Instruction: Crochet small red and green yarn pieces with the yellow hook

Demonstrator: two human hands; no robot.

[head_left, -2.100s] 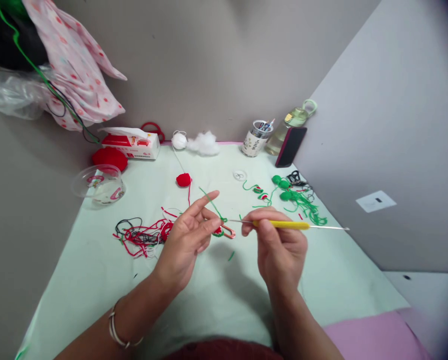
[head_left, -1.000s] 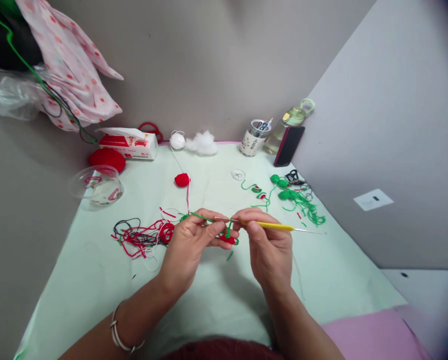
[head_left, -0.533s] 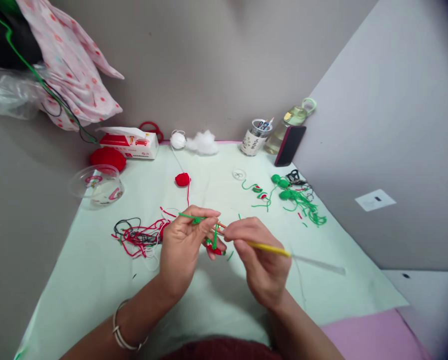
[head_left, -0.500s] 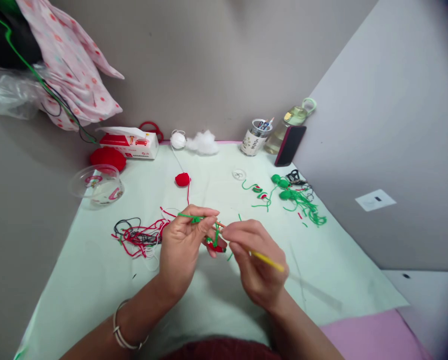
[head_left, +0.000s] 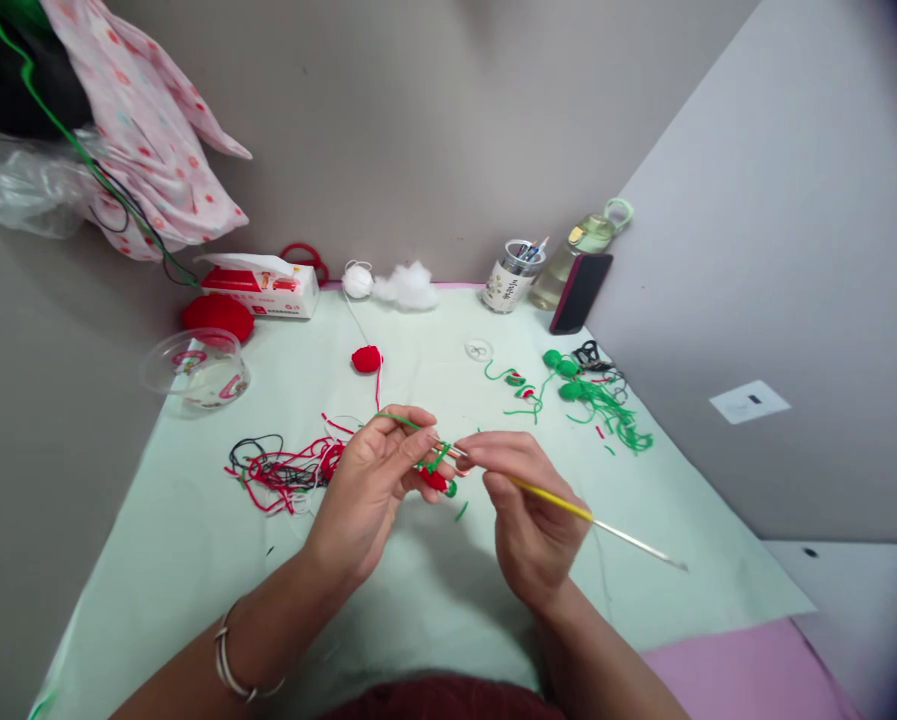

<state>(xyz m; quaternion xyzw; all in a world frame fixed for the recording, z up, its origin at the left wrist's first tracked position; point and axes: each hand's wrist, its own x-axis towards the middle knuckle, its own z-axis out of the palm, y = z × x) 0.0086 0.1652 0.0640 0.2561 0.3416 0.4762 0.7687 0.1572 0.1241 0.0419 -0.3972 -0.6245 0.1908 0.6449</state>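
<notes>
Between the fingers of my left hand is a small red and green crochet piece, partly hidden by the fingers. A green yarn strand runs over my left index finger. My right hand grips a crochet hook with a yellow handle and a bare metal end pointing to the lower right. The hook's other tip meets green loops at the piece, close to my left thumb. Left of my hands lies a tangle of red, black and white yarn.
At the back stand a tissue box, a white yarn ball, stuffing, a pen cup, a bottle and a phone. A red yarn ball lies mid-table. Green yarn is at right, a plastic tub at left.
My right hand has shifted slightly right and turned the hook, whose metal end now shows sharply instead of blurred. The crochet piece has tilted in my left hand.
</notes>
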